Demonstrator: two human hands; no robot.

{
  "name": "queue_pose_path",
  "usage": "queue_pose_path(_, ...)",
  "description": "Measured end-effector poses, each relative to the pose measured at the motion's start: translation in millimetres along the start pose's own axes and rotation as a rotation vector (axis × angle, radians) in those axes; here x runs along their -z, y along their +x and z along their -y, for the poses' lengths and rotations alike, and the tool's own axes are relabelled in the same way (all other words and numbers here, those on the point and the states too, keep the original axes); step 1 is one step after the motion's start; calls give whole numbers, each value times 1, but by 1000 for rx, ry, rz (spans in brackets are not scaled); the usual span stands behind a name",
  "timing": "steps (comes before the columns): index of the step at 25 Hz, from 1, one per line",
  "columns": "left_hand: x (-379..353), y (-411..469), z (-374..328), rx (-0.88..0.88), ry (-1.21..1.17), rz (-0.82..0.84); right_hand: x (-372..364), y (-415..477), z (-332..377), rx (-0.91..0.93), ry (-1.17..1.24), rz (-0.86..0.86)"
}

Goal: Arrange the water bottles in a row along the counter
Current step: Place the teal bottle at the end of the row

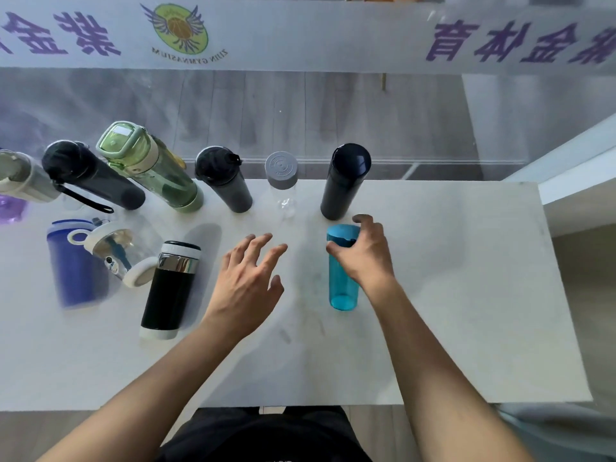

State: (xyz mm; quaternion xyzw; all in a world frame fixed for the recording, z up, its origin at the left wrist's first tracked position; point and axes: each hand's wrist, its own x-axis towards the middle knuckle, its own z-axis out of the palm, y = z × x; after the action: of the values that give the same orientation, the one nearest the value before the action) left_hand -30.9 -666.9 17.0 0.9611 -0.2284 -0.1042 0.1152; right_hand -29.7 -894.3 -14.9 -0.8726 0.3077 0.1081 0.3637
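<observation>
My right hand (365, 255) grips the upper part of an upright teal bottle (343, 285) standing on the white counter (450, 295). My left hand (248, 281) hovers open over the counter's middle, holding nothing. Along the far edge stand several bottles: a navy one (345, 181), a clear one with a grey cap (282, 181), a dark grey one (225, 180), a green one (150, 168), a black one with a strap (90, 176) and a grey-white one (23, 178). Nearer, at left, are a blue bottle (75, 265), a clear white-capped bottle (121, 253) and a black-and-chrome flask (171, 288).
A glass wall with a banner and a round logo (180, 28) runs behind the counter's far edge. The counter ends at right near a white ledge (573, 161). A purple object (11, 208) shows at the far left edge.
</observation>
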Motion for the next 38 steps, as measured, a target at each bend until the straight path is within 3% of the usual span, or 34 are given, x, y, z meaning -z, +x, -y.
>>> queue_pose_path(6,-2,15,-23,-38,-24,-20,63,6,-24,120,66,-231)
queue_pose_path(17,-1,24,-34,-13,-26,-46,87,67,-18,165,107,-275)
queue_pose_path(29,1,19,-34,14,-5,-45,90,78,-27,206,-5,-282)
queue_pose_path(35,10,1,-15,47,-20,-76,70,31,-21,393,6,-553)
queue_pose_path(38,16,-16,10,57,-31,-105,35,-10,-7,418,46,-540)
